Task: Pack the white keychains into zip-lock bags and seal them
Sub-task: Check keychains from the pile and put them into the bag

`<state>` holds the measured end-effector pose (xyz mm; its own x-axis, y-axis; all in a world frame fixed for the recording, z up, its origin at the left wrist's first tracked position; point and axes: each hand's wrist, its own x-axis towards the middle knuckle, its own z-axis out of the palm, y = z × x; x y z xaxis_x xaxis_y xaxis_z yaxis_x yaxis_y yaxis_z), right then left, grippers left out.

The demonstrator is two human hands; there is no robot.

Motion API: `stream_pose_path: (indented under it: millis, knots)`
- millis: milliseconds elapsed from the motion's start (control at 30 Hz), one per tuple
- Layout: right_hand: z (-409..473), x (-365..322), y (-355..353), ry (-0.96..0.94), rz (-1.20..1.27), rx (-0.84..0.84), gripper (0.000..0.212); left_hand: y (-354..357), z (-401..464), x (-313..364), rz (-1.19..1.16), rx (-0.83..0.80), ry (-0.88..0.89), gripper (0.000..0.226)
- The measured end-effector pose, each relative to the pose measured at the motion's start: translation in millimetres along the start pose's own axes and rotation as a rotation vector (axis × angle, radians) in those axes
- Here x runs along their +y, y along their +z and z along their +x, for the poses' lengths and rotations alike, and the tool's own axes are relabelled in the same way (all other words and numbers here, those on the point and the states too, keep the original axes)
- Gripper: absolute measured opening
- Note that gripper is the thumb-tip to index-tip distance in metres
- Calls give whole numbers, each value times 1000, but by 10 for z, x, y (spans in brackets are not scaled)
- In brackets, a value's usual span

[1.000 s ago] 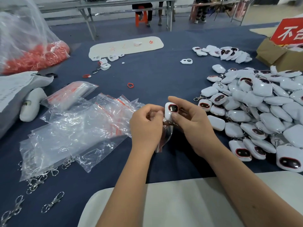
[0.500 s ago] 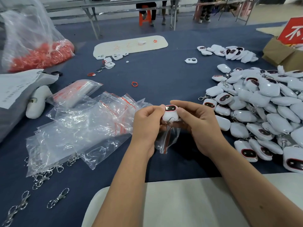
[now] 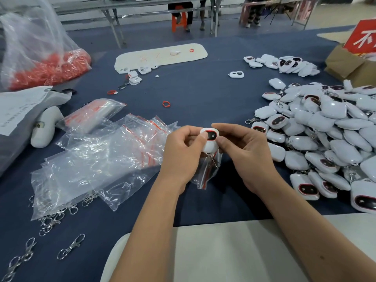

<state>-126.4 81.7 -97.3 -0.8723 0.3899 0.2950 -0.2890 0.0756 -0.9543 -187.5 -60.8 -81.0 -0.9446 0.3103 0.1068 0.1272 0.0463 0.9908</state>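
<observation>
The table is holding everything. A heap of keychains is lying on the right. A pile of zip-lock bags is lying on the left, with metal clips sitting in front of it. The left hand and right hand are meeting in between, holding one keychain above one bag.

Both hands meet over the blue desk. The left hand and right hand pinch a white keychain, its dark red-rimmed face up, at the mouth of a small zip-lock bag hanging beneath. Loose bags lie left, a heap of keychains right, metal clasps near the front edge.
</observation>
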Motion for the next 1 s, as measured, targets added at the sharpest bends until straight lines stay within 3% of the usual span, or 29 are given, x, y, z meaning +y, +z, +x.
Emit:
stream_pose_path:
  millis: [333,500,1000]
  knots:
    - [2,-6,-11,31,24,16,22,40,-21,-10,-18,11,4,9]
    - [23,17,-38,50,5,86,17,61,-36,-9,45,-73,44,14]
    - [50,-5,-82,86,77,-4,21,55,-52,26,32,2,82,16]
